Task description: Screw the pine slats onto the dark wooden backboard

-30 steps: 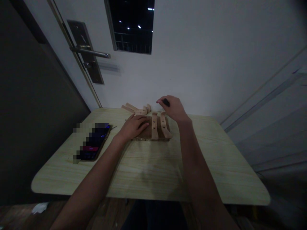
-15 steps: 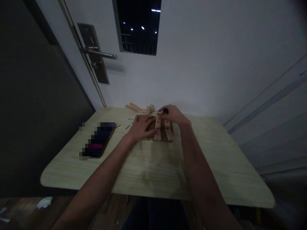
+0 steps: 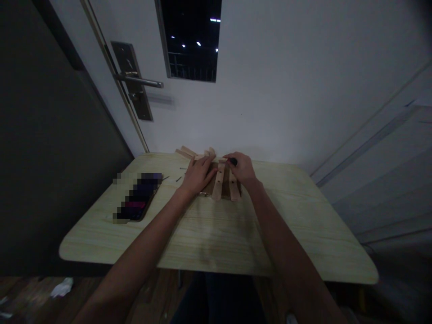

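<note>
Pressing down w/ left hand [image 3: 199, 174] on brown board [image 3: 212, 183]: laid flat, fingers spread, gripping nothing, just weighting it. Pinching a small dark-handled tool [image 3: 233, 161] in right hand [image 3: 243, 171], curled shut round it; can't make out the tip, too dim. Vs. 1 s ago: dropped right hand from up in the air to the far end of the mid slat [image 3: 218, 181], right beside the left fingertips; slid left hand fwd along the board too. Means, by the look of it, tool now at the wood and board pinned, i.e. contact rather than approach. Second slat [image 3: 234, 190] below the right knuckles, lying on the board. Loose wood pieces [image 3: 192, 153] just beyond the left fingertips, by the wall. Few small dark pins [image 3: 178, 178] left of the left hand, apart from it. Phone [image 3: 140, 202] further left on table [image 3: 209, 238], well apart from both hands.
</note>
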{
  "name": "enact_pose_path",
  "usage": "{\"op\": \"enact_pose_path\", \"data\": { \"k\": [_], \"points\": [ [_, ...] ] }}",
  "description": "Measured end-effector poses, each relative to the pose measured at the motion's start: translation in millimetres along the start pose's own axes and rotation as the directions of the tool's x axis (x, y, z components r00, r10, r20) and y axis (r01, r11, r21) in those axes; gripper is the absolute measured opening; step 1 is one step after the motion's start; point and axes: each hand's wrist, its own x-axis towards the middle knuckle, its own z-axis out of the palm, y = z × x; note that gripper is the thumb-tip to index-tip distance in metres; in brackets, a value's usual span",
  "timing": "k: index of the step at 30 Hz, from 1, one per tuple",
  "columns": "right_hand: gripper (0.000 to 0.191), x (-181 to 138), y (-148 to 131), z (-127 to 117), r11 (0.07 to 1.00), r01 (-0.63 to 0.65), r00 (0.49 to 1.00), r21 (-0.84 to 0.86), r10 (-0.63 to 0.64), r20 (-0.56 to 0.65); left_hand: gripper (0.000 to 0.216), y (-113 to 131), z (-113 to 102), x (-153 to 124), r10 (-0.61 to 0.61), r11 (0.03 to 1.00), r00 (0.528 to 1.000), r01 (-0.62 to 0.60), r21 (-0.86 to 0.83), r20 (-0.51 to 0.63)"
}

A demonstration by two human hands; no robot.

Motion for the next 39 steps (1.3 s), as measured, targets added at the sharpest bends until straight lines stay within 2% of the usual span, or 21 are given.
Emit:
{"op": "enact_pose_path", "data": {
  "k": [4,7,11,13,15,18,20,23,27,31,39],
  "points": [
    [0.022,-9,-3,3,0.995,0.080,0.995,0.062,-0.076,-0.057,0.042,0,2,17,-0.034,0.996,0.999,0.036,-0.079,0.028],
    [0.019,-12,-5,1,0.990,0.098,0.993,0.102,-0.091,-0.070,0.037,0,4,26,0.005,1.000,0.994,-0.002,-0.028,0.109],
    [0.024,-16,-3,-5,0.983,0.078,0.992,0.169,-0.059,-0.114,0.032,3,3,27,-0.047,0.998,0.991,0.041,0.048,0.128],
    [0.035,-18,0,-7,0.980,0.000,0.986,0.200,0.034,-0.164,0.032,5,1,26,-0.071,0.994,0.994,0.064,0.087,0.085],
    [0.047,-19,3,-7,0.962,-0.141,0.965,0.234,0.186,-0.183,0.031,7,-2,25,-0.055,0.992,0.998,0.052,0.113,0.023],
    [0.059,-18,3,-5,0.867,-0.372,0.904,0.330,0.419,-0.083,0.029,10,-7,24,0.036,0.993,0.997,-0.029,0.113,-0.067],
    [0.060,-16,1,-3,0.775,-0.459,0.867,0.435,0.498,0.026,0.028,12,-10,23,0.067,0.993,0.992,-0.056,0.102,-0.103],
    [0.049,-13,-2,-4,0.682,-0.453,0.874,0.574,0.467,0.135,0.028,14,-12,22,0.100,0.995,0.984,-0.099,0.015,-0.147],
    [0.034,-12,-4,-7,0.686,-0.384,0.909,0.619,0.397,0.124,0.029,14,-12,24,0.091,0.989,0.983,-0.108,-0.103,-0.158],
    [0.034,-13,-6,-6,0.700,-0.358,0.918,0.617,0.383,0.099,0.029,14,-11,24,0.045,0.993,0.987,-0.061,-0.101,-0.157],
    [0.034,-13,-9,-5,0.681,-0.351,0.918,0.643,0.387,0.090,0.028,13,-10,18,0.056,0.997,0.976,-0.065,-0.037,-0.212]
  ]
}}
